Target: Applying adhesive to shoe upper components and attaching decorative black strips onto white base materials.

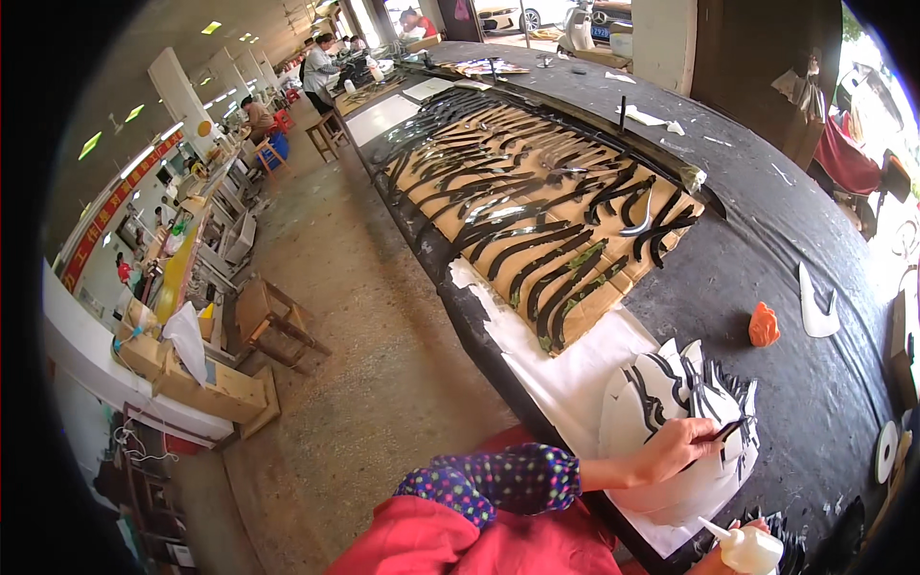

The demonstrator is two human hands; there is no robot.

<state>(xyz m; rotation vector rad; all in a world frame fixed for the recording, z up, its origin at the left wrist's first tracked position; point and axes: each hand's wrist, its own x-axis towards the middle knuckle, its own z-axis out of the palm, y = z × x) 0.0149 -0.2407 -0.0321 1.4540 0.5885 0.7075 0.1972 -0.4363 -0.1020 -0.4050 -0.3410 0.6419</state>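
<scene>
My left hand (682, 450), in a dotted sleeve, is closed in a pinch on a short black strip (730, 430). It rests against a rounded white form (628, 426) that carries wavy black strips and pointed pieces along its top. At the lower edge my right hand (757, 525), mostly hidden, grips a pale glue bottle (752, 553) with its thin nozzle tilted up toward the left. The white form stands on a white sheet (565, 369) at the table's near edge. Beyond it lies a cardboard sheet (628, 287) covered with rows of curved black strips.
The long black-covered table (728, 240) bears an orange crumpled lump (764, 325), a white forked piece (817, 305) and a white roll (886, 451). Left of it runs an aisle with a wooden stool (273, 311) and boxes (211, 383). Several people work farther back.
</scene>
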